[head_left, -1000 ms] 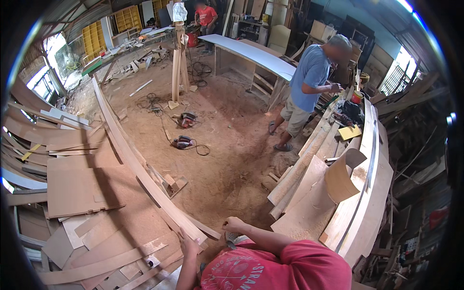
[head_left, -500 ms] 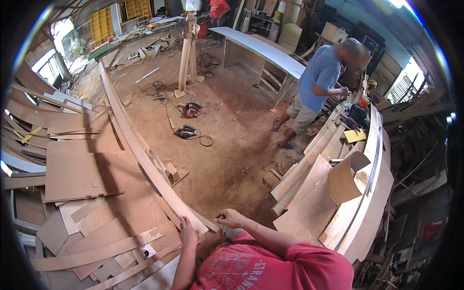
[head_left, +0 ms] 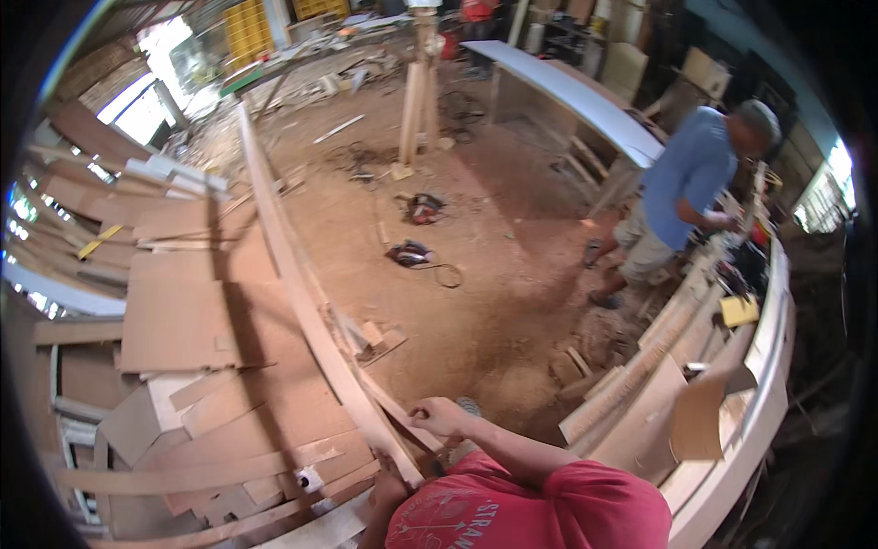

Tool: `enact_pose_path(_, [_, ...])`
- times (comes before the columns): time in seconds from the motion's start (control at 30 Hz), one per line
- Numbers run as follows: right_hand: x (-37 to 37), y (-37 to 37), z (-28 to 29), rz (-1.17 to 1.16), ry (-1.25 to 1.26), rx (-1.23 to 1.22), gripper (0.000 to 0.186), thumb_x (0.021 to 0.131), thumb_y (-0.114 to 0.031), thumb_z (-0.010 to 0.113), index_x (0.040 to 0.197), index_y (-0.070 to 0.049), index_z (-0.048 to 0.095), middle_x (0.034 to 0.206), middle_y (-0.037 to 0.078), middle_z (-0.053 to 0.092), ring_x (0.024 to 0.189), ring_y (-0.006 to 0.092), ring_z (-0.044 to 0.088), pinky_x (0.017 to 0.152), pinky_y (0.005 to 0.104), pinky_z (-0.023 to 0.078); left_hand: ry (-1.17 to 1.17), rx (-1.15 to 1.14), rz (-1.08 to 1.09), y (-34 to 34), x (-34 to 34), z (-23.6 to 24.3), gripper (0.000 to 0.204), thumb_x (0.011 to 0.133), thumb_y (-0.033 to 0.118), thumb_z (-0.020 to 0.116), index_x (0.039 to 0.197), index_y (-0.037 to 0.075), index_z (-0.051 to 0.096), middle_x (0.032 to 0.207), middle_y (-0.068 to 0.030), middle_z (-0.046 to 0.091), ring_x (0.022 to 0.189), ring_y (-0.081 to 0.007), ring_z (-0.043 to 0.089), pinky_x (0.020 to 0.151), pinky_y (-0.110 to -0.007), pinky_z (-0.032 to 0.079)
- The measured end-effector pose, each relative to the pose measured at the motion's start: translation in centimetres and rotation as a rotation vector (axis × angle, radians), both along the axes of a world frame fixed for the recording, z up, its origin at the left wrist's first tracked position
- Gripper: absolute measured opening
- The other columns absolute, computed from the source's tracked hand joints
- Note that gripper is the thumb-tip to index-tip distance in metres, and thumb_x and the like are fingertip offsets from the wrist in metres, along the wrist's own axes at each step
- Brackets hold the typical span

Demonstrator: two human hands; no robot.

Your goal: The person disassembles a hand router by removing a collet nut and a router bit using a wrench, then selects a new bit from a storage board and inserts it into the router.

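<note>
A long pale wooden plank (head_left: 315, 334) runs from the far left toward my body. My left hand (head_left: 389, 487) is closed on the left edge of its near end; the hand is shaded and partly hidden by the plank. Just right of the plank is my right hand (head_left: 441, 416), its fingers curled together above a narrower wood strip (head_left: 402, 412). Anything inside those fingers is too small or hidden to make out.
Stacked brown boards and offcuts (head_left: 178, 311) cover the left side. Two corded power tools (head_left: 410, 253) lie on the dirt floor. At right, a person in a blue shirt (head_left: 690, 174) bends over a bench of planks (head_left: 677, 320). A white-topped table (head_left: 567, 91) stands behind.
The view has swung left, so the scene sits further right. My left hand has drawn nearer my body along the plank. My right hand keeps its curled shape.
</note>
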State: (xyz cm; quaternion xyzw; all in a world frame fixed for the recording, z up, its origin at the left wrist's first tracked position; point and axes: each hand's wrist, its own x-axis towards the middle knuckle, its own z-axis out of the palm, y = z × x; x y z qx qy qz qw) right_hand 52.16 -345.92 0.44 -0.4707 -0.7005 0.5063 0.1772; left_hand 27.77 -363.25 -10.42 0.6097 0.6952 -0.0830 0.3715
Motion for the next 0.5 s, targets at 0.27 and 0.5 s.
enact_pose_path(0.27, [2.8, 6.2, -5.7, 0.105, -0.109, -0.179, 0.045, 0.093, -0.047, 0.074, 0.112, -0.006, 0.078, 0.094, 0.019, 0.077, 0.087, 0.0291, 0.074, 0.079, 0.0409, 0.056, 0.026, 0.040, 0.135, 0.5, 2.9, 2.3, 0.122, 0.076, 0.037, 0.087, 0.162, -0.010, 0.015, 0.170, -0.0355, 0.006, 0.132, -0.0519, 0.054, 0.111, -0.051, 0.049])
enact_pose_path(0.5, [2.9, 11.1, -7.7, 0.218, -0.128, -0.266, 0.045, 0.093, -0.046, 0.074, 0.114, -0.006, 0.078, 0.101, 0.020, 0.077, 0.093, 0.0314, 0.075, 0.083, 0.0408, 0.057, 0.110, 0.076, 0.144, 0.8, 4.1, 2.1, 0.126, 0.073, 0.037, 0.092, 0.162, -0.009, 0.015, 0.171, -0.0331, 0.004, 0.135, -0.0517, 0.053, 0.109, -0.051, 0.051])
